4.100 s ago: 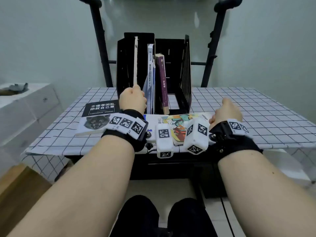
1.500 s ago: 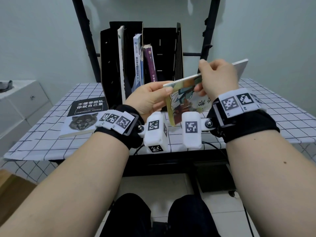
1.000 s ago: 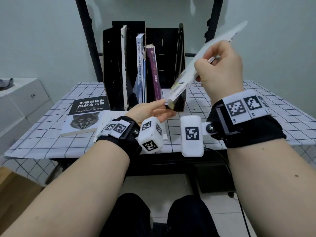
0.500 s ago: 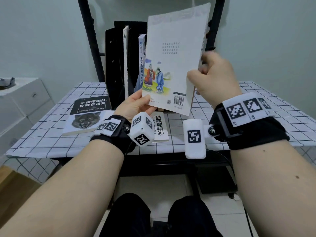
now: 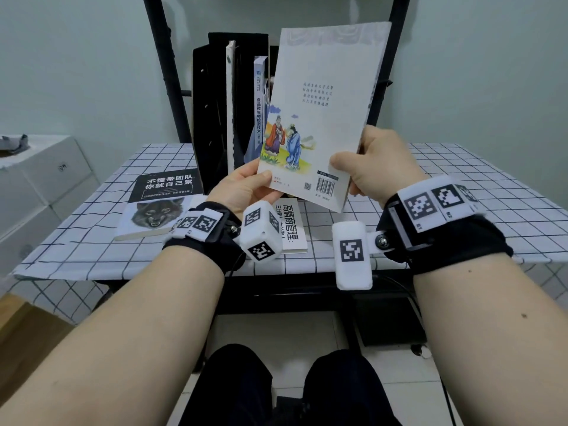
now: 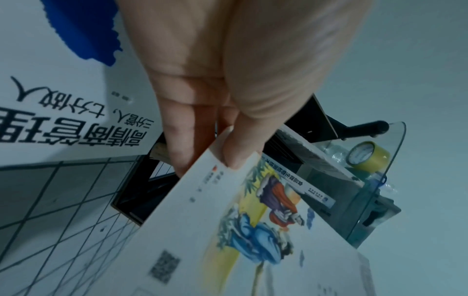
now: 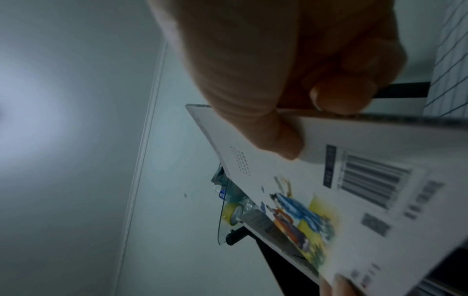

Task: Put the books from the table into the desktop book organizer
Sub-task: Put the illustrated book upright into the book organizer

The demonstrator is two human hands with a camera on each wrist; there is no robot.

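Note:
Both hands hold a thin white book upright above the table, its back cover with two robed figures and a barcode facing me. My left hand pinches its lower left corner. My right hand grips its lower right edge, thumb on the cover. Behind the book stands the black desktop organizer, holding a white book and a blue-spined book. A black wolf-cover book and a white book with large black characters lie flat on the table.
A white checked cloth covers the table. A black metal frame rises behind the organizer. A white cabinet stands at the left. The left wrist view shows a roll of tape on a glass shelf.
The white book went from lying on the table to being lifted and turned upright. In the last half second it shifted slightly right, and my right hand slid lower on its edge.

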